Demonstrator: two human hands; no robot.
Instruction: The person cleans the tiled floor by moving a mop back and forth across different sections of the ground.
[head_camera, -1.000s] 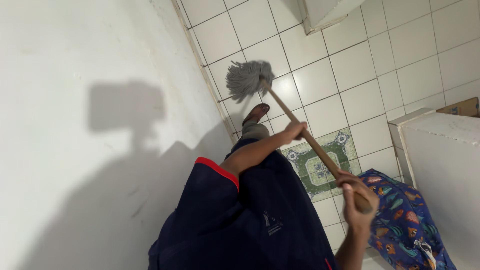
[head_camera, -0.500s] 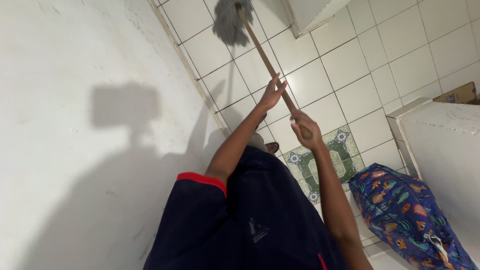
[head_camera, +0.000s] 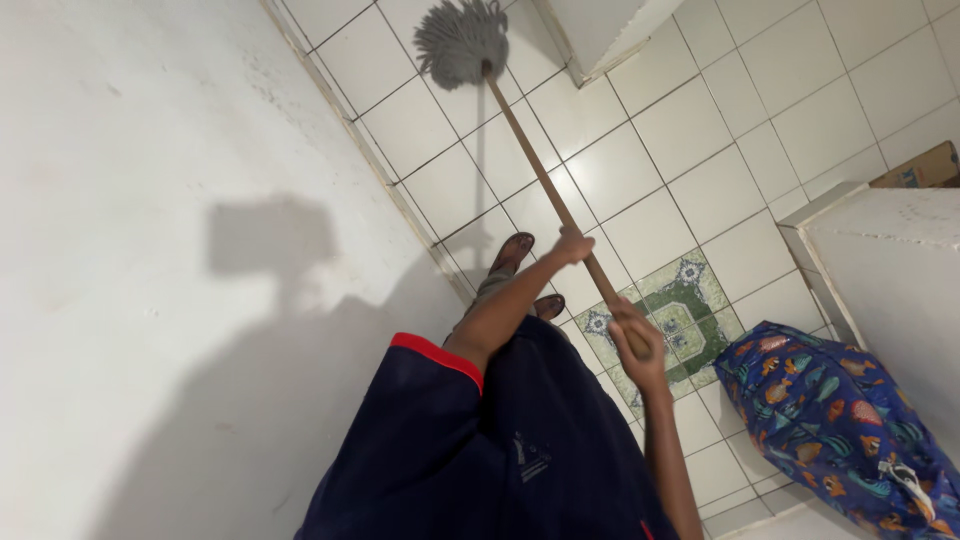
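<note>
The person is pushing the mop farther out than a second ago: its grey string head is now lying at the far end of the white tiled floor, beside the wall. The left hand is clasping the wooden shaft midway, and the right hand is gripping its near end.

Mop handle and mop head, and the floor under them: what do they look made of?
Mop handle: likely wood, brown and matte, gripped by both hands. Mop head: grey yarn strands, probably cotton, splayed loosely. Floor: glossy white ceramic tiles with dark grout lines.
</note>
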